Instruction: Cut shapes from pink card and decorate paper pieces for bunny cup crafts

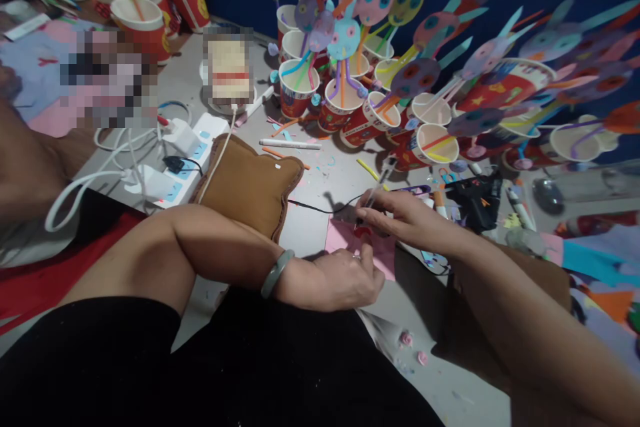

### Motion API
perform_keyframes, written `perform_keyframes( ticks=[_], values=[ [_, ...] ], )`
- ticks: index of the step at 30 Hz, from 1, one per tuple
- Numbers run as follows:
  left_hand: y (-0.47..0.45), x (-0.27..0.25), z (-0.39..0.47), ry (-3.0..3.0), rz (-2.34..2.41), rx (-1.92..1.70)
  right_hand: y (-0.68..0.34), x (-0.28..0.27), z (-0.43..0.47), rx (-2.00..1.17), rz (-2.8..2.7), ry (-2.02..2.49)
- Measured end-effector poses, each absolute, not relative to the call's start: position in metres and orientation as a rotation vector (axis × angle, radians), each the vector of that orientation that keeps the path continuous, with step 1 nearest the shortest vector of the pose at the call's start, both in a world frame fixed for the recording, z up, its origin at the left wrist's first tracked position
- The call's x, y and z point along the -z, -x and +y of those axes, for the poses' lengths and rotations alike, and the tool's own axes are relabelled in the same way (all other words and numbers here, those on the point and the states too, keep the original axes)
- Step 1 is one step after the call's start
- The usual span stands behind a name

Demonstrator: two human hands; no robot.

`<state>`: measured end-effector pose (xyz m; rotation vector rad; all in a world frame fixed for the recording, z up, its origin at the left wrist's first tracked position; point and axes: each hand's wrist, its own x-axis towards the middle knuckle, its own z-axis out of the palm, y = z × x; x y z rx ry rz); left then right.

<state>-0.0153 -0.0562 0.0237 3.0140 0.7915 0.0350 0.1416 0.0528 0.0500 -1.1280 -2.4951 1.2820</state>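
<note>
Gripping a clear pen-like tool point(384, 177) in the right hand point(395, 217), with thumb and fingers closed around the barrel, and slanting it down toward a small red piece point(364, 231). Pointing at that red piece, apparently pressing there, with one finger of the left hand point(347, 277), the others curled under; cannot tell about anything pinched beneath the palm. Lying under both hands: pink paper point(336, 235), on the bench point(306, 233).

Likely to skew or crease the red piece by pressing unevenly with the left fingertip, or by dragging the tool across it. Liable to slide the pink paper askew by leaning on it with the left hand. Apt to tip the straw-filled paper cup point(413, 150), just beyond the right hand and close to the tool's upper end, by swinging that end wide; cannot tell whether touching already. Possible, too, to snag the black cord point(320, 211), beyond the left hand and close to the right fingers, and so to jolt the brown cushion point(247, 187), just past the left forearm.
</note>
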Motion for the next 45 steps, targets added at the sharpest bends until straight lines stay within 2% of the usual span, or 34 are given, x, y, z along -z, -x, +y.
perform_keyframes(
  ticks=[20, 31, 45],
  values=[
    [0.018, -0.031, -0.054, -2.986, 0.784, -0.015, -0.137, -0.033, 0.057, -1.155, -2.786, 1.014],
    [0.018, -0.024, -0.058, -3.073, 0.854, -0.074, -0.151, -0.028, 0.057, -1.094, -2.596, 1.15],
    [0.015, -0.033, -0.054, -2.92, 0.801, 0.121, -0.167, -0.009, 0.013, -1.111, -2.008, 1.366]
  ],
)
